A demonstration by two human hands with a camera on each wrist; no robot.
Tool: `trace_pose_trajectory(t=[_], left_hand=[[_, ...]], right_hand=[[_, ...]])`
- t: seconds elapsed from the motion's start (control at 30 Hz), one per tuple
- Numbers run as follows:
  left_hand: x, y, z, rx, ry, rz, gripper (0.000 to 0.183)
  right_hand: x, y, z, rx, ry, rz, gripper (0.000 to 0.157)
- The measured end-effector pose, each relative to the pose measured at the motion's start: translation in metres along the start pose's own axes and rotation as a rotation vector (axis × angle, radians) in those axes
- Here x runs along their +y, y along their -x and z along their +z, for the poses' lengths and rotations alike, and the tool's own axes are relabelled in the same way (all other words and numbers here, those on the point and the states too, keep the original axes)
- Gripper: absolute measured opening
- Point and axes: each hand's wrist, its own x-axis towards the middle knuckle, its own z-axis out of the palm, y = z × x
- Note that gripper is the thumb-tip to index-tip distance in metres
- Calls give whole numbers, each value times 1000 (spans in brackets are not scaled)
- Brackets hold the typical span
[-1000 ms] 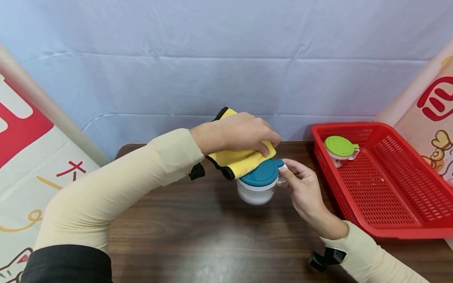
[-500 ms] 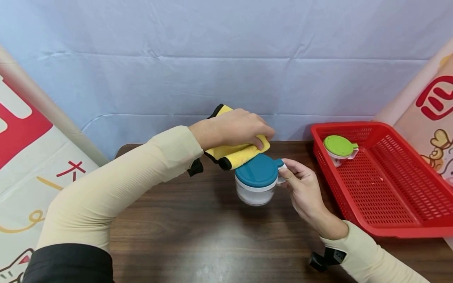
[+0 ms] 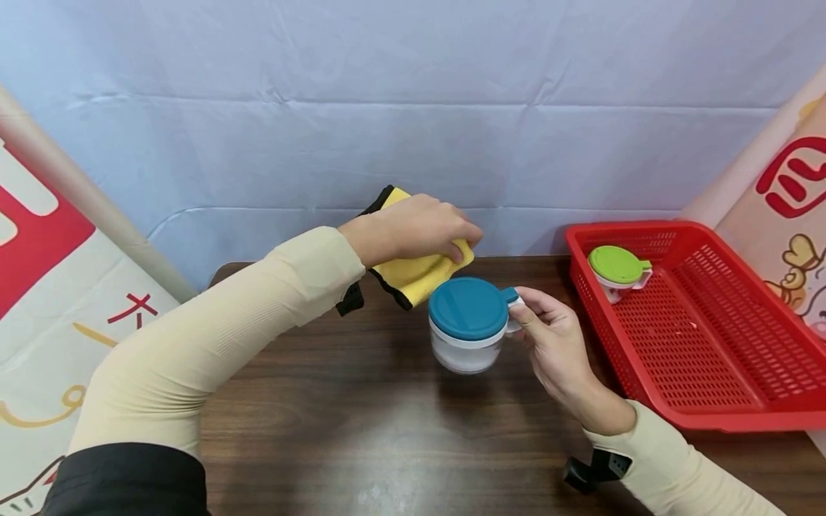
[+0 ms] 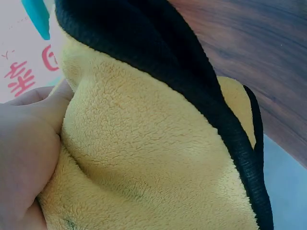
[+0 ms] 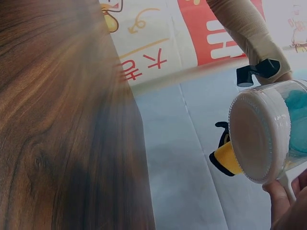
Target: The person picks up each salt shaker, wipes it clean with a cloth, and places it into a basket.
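Observation:
A small clear jar [image 3: 466, 352] with a blue lid [image 3: 468, 308] and white handle hangs above the table, its shadow below it. My right hand [image 3: 560, 355] pinches the handle between thumb and fingers. In the right wrist view the jar's round base [image 5: 249, 136] faces the camera. Up and left of the lid, my left hand [image 3: 413, 228] grips a yellow cloth [image 3: 419, 278] with black edging, apart from the jar. The left wrist view is mostly filled by the cloth [image 4: 139, 129], with part of the left hand [image 4: 29, 148] at its left side.
A red perforated basket [image 3: 645, 358] stands at the right of the brown table [image 3: 323, 430]. Inside its back left corner sits a similar jar with a green lid [image 3: 616, 265]. A pale cloth backdrop [image 3: 387, 129] rises behind the table.
My left hand has drawn the yellow cloth off the blue lid, up and to the left. The jar and the right hand stay nearly in place.

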Motion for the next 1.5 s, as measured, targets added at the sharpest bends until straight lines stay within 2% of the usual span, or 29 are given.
trace_pose_trajectory(t=[0.23, 0.57, 0.7, 0.83, 1.0, 1.2, 1.37, 1.5], left_hand=[[0, 9, -10, 11, -6, -15, 16], [9, 32, -28, 6, 87, -43, 20], [15, 40, -36, 21, 122, -26, 20], [21, 46, -42, 47, 174, 33, 19], [33, 45, -47, 57, 239, 121, 19], [51, 35, -45, 40, 254, 210, 17], [65, 25, -38, -8, 251, 234, 16], [72, 19, -32, -22, 227, 225, 18]], right_hand=[[1, -1, -2, 3, 0, -2, 25], [3, -3, -4, 1, 6, 2, 26], [3, -3, -5, 13, 25, 15, 26], [4, -4, -6, 20, 35, 25, 25], [3, -4, -6, 30, 46, 47, 24], [5, -6, -4, 11, 11, 28, 22], [8, -6, -1, -5, -57, -9, 28], [8, -7, 0, 25, -40, -17, 36]])
